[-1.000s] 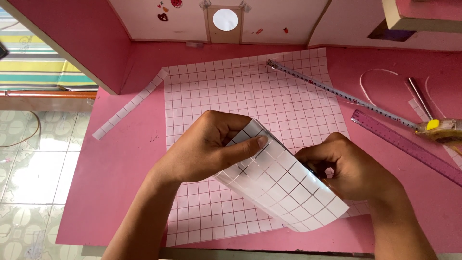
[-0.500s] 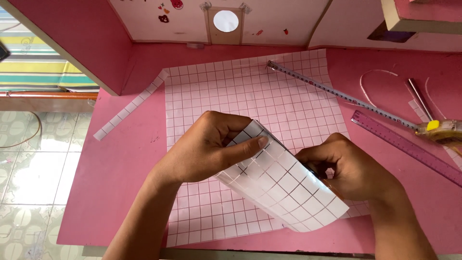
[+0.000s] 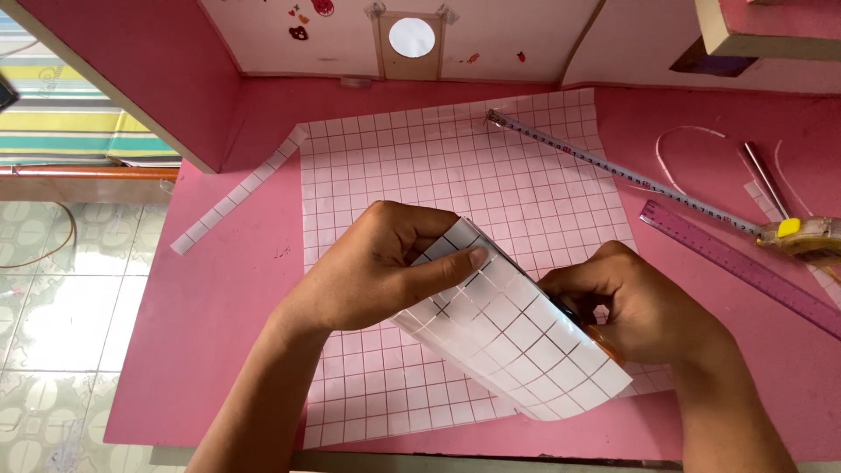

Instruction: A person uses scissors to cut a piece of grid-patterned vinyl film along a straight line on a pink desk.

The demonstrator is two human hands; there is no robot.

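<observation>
My left hand grips the upper edge of a curled white gridded sheet, thumb pressed flat on its surface. My right hand is closed at the sheet's right edge around a small tool with a dark and orange part, mostly hidden by the fingers. Both hands hover just above a large pink-tinted gridded sheet that lies flat on the pink desk.
A steel tape measure stretches diagonally across the big sheet's top right corner to its yellow case. A purple ruler lies to the right, and a narrow gridded strip lies to the left. Pink walls enclose the back and left.
</observation>
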